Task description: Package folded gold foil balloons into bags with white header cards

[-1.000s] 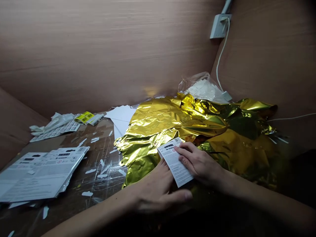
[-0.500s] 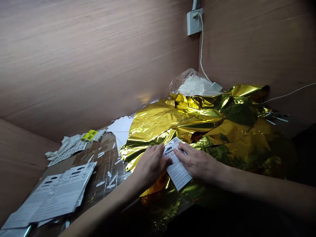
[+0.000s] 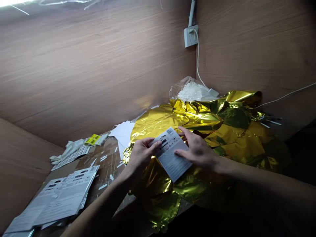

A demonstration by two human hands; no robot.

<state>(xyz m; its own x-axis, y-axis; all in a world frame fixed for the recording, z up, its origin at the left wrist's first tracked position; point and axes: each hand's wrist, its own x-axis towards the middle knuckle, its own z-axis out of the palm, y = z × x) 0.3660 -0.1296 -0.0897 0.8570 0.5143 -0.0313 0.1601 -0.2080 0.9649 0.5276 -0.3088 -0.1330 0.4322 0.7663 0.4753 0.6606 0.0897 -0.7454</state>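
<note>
A flat white printed package (image 3: 172, 161) with a hang hole and a barcode is held tilted in front of me. My left hand (image 3: 143, 151) pinches its upper left edge, thumb on the printed face. From the other side my right hand (image 3: 197, 149) grips the right edge, with its thumb on the face and the fingers partly behind. Beneath both hands spreads a heap of shiny gold foil (image 3: 158, 118), crumpled and folded. What the package contains cannot be made out.
Stacked white printed packages (image 3: 56, 197) lie at the left. Several paper scraps are scattered on the brown tabletop (image 3: 106, 164). A yellow label (image 3: 92, 140), white sheets (image 3: 123, 131) and a clear bag of white sticks (image 3: 195, 91) lie farther back. A socket (image 3: 191, 36) with a cable hangs in the corner.
The package has been raised off the foil and looks larger. My left hand has shifted left along its edge, and the right thumb has moved lower on its face. The view has tipped upward.
</note>
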